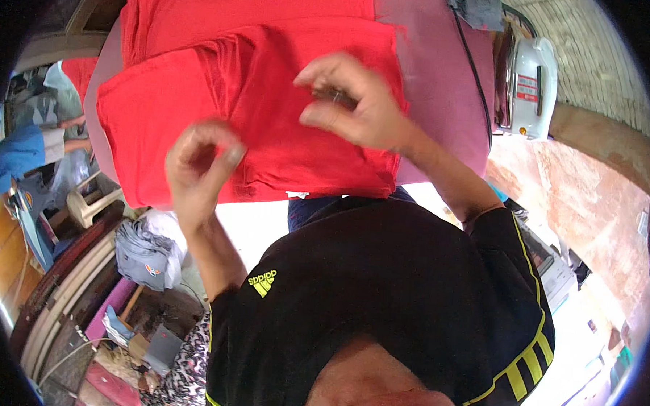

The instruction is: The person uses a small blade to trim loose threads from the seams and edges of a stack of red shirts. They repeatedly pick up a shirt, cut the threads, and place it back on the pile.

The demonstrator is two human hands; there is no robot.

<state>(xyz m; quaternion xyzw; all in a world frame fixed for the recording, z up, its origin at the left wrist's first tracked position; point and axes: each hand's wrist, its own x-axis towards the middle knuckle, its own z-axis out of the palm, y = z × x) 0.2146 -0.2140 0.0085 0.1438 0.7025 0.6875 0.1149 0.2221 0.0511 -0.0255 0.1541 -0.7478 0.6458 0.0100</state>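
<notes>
Red cloth (305, 158), folded in layers with creases near its middle, spreads over the pink-covered table (445, 114) before me. Above its left part is my left hand (199, 168), fingers curled round until their tips come close to the thumb; whatever they pinch, if anything, is too small to make out. My right hand (362, 107) hovers over the cloth's right part, slightly blurred. Between its thumb and fingers lies a small dark object with a metallic glint (335, 94); its kind is unclear. More red cloth (254, 0) lies at the far side.
A white iron (537, 89) stands at the table's right edge, near a black cable (473, 57) and a grey cloth (475, 8). At left are a grey folded garment (145, 253), a wooden piece (93, 200) and another person's arm (74, 145). A reddish wall runs along the right.
</notes>
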